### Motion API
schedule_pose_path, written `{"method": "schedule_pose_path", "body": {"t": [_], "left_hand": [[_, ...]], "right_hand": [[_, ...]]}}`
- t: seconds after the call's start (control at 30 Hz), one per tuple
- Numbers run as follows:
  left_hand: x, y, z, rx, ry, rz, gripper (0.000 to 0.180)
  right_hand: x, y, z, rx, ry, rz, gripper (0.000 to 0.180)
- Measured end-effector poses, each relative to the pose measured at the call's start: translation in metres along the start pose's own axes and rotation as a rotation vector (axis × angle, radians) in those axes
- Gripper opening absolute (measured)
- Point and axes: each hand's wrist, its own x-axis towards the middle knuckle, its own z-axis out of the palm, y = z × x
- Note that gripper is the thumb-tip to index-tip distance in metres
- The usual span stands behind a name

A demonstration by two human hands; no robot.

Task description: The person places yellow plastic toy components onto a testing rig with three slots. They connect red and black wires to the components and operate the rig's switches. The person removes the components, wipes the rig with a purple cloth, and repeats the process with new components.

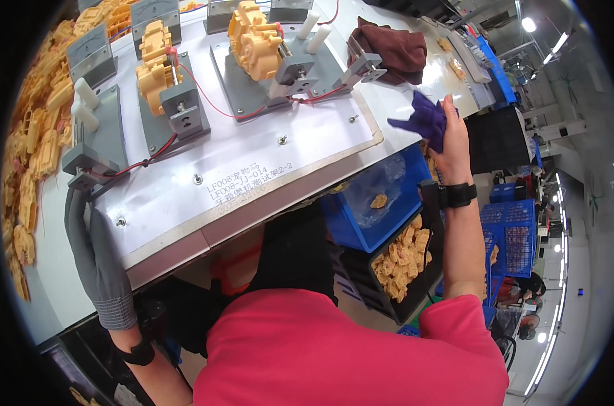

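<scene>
My left hand [90,247], in a grey knit glove, lies along the left edge of the test board [243,159]. Its fingers stretch up to the grey clamp block [87,162] of the leftmost fixture; the fingertips are partly hidden there. My right hand [454,145], bare, is closed round a crumpled purple cloth [429,120] past the board's right side. Two yellow plastic gearbox assemblies stand in fixtures, one [155,71] left of centre and one [255,44] further right. The leftmost fixture, with white posts [85,105], holds no yellow part.
A heap of yellow parts [40,139] lines the left. Behind the fixtures stand grey meters [90,54]; red wires run across the board. A brown cloth [391,51] lies at the back right. Below the bench edge are a blue bin [371,233] and a black crate of yellow parts [402,260].
</scene>
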Motion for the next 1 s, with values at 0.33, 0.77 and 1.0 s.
{"method": "schedule_pose_path", "body": {"t": [0.33, 0.77, 1.0], "left_hand": [[0.001, 0.0, 0.001, 0.018, -0.009, 0.005, 0.04], [0.0, -0.003, 0.001, -0.014, 0.004, -0.054, 0.041], [0.003, 0.01, 0.005, -0.047, 0.009, 0.042, 0.036]], "right_hand": [[0.072, 0.019, -0.06, 0.314, -0.419, 0.259, 0.038], [0.059, 0.049, 0.011, -1.273, -0.522, -0.246, 0.044], [0.031, 0.032, -0.001, -0.959, -0.49, -0.276, 0.026]]}}
